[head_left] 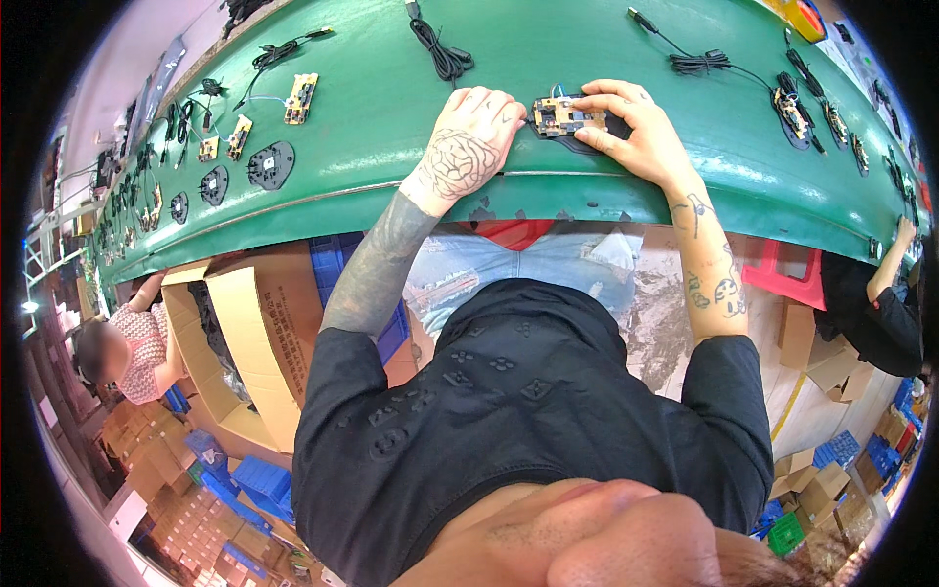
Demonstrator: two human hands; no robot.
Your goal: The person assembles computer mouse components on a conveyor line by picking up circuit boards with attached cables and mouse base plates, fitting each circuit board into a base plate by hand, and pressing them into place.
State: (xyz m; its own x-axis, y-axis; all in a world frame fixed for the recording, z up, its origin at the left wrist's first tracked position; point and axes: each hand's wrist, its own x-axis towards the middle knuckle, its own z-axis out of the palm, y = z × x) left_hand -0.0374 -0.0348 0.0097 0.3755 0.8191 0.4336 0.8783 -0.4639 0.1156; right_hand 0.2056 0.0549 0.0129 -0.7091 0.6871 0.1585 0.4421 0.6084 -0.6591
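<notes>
Green and glossy, the long desk [352, 137] curves across our view, with bundled black cables and loose boards spread out on it, probably spaced apart so that cords do not tangle. Straight ahead of us, near the desk's front edge, lies a tan circuit board [559, 117] over a black base plate [579, 147], close enough, we judge, to work on without stretching. Our right hand [641, 132] grips the board, thumb at its near side and fingers at its far side, likely to steady it. Our left hand [469, 142] is curled at the board's left end; its fingertips are hidden, so we cannot tell whether they pinch anything. Just beyond that hand lies a coiled black cable [450, 61]. More black plates [271, 166] sit to our left, seemingly within easy reach.
</notes>
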